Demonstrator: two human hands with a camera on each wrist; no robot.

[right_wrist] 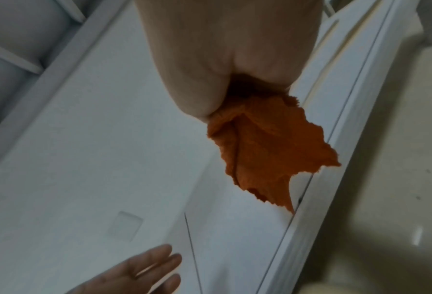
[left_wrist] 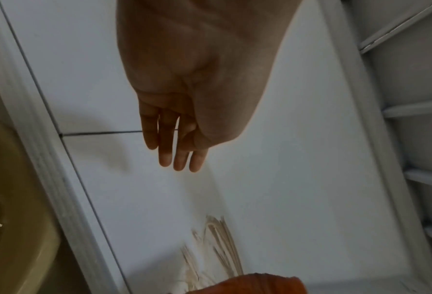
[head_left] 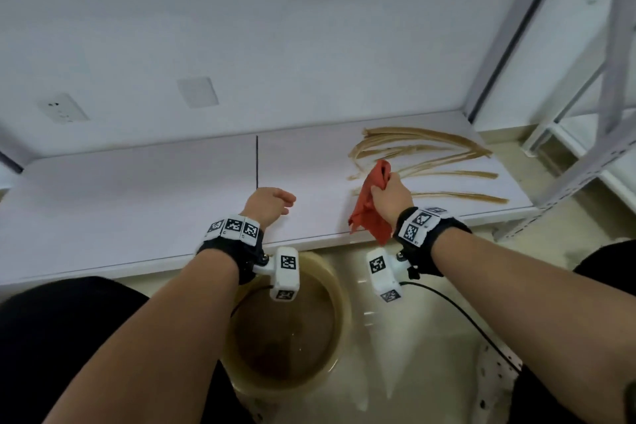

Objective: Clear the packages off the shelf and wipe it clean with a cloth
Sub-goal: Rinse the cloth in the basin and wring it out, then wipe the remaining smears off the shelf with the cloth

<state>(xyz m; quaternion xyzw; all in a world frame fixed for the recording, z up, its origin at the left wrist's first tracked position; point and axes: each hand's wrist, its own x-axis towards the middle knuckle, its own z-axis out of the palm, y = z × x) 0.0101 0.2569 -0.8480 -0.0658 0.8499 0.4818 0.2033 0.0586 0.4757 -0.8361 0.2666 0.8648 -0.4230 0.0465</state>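
Right hand grip bunches crumpled orange cloth over streaked white shelf; left hand slack, empty.

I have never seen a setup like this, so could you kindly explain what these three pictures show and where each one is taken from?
No machine here: a person works bare-handed, wearing cameras. The wide picture comes from a head camera looking down; the other two come from cameras strapped to each wrist, looking along the hand. The white shelf carries brown streaks on its right side; no packages show on it. The right hand grips an orange cloth above the streaks, part of it hanging past the shelf's front edge. The left hand holds nothing; the left wrist view shows its fingers straight above the shelf. Below, on the floor, stands a bucket of murky brown water.
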